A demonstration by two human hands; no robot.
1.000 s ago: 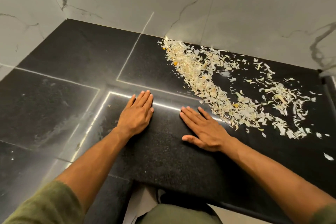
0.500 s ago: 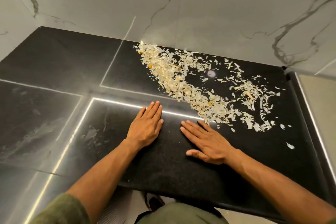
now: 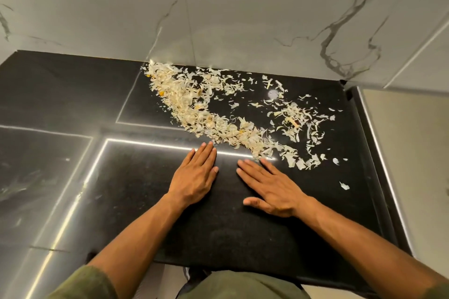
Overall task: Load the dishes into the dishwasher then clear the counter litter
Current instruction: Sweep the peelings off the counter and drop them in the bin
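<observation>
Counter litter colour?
Pale cream peelings with a few orange-yellow bits; head view.

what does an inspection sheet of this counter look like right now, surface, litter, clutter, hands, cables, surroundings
surface: black speckled counter, glossy, with bright strip-light reflections.
job's things: pale peel litter in a dense band running from the back wall toward the right hand, with a looser scatter to its right and one stray flake apart near the right edge. No dishes or dishwasher in view.
clutter: nothing seen beyond the litter.
hands: left hand flat on the counter, fingers straight, fingertips just short of the band; right hand flat, fingers straight, fingertips at the band's near end. Neither has a grip on anything.
cables: nothing seen.
surroundings: white marble-veined wall behind the counter; a beige panel on the right.
</observation>
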